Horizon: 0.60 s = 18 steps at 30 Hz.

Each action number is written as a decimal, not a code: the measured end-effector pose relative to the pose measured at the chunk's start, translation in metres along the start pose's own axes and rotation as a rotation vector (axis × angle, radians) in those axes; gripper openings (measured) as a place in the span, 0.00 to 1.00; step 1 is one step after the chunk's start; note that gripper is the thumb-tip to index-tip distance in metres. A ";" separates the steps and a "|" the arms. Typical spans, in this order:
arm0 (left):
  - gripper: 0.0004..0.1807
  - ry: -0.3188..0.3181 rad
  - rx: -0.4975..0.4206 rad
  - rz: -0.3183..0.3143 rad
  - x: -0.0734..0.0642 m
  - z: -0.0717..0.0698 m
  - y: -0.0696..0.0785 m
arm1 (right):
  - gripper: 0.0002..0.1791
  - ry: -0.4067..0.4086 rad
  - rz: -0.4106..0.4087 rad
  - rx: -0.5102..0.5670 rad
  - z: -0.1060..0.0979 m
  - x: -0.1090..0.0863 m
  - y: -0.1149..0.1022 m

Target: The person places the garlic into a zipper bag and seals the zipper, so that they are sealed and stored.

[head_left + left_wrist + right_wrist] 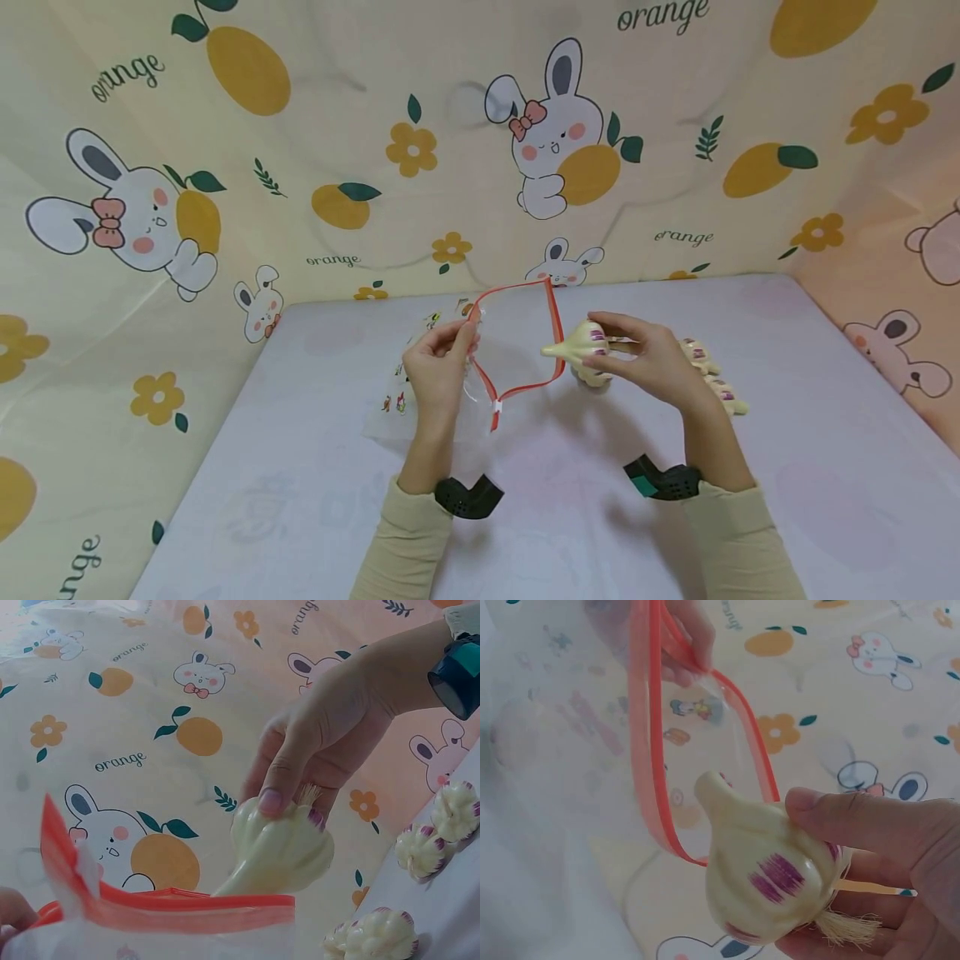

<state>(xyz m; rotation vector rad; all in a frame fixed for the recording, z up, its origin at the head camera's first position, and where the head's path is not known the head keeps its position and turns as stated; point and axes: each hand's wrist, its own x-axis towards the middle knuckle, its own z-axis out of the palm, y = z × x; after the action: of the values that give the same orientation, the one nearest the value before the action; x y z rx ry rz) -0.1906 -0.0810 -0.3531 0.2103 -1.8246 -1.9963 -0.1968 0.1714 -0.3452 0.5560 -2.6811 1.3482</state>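
My left hand [438,367] pinches the edge of a clear zip bag [390,429] with a red-orange rim and small printed figures. The bag's mouth stands wide, facing right. My right hand [652,358] holds a model garlic bulb [587,343], cream with purple streaks, by its root end between thumb and fingers. The bulb's stem points left at the bag's mouth; in the right wrist view the stem overlaps the opening. In the left wrist view the bulb [281,851] is just beyond the red rim [202,911]. Whether the stem tip is inside I cannot tell.
More garlic bulbs [699,357] lie on the white tabletop [300,500] to the right, partly behind my right forearm. Another bulb [592,377] shows below the held one. A cloth printed with rabbits and oranges [450,83] hangs behind the table.
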 end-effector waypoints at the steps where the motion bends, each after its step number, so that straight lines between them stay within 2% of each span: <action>1: 0.11 0.000 0.000 0.000 0.000 0.000 0.000 | 0.33 0.004 0.001 0.001 0.001 0.000 0.000; 10: 0.11 0.001 -0.002 0.001 0.000 0.001 0.000 | 0.33 0.019 0.017 0.012 0.007 0.001 -0.002; 18: 0.10 0.001 0.023 -0.018 -0.001 0.002 -0.001 | 0.32 0.082 -0.022 0.064 0.011 0.002 -0.003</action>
<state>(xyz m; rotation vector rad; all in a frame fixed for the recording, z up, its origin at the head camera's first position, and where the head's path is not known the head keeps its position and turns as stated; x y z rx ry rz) -0.1906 -0.0793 -0.3536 0.2347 -1.8525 -1.9873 -0.1963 0.1605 -0.3493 0.5224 -2.5682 1.4234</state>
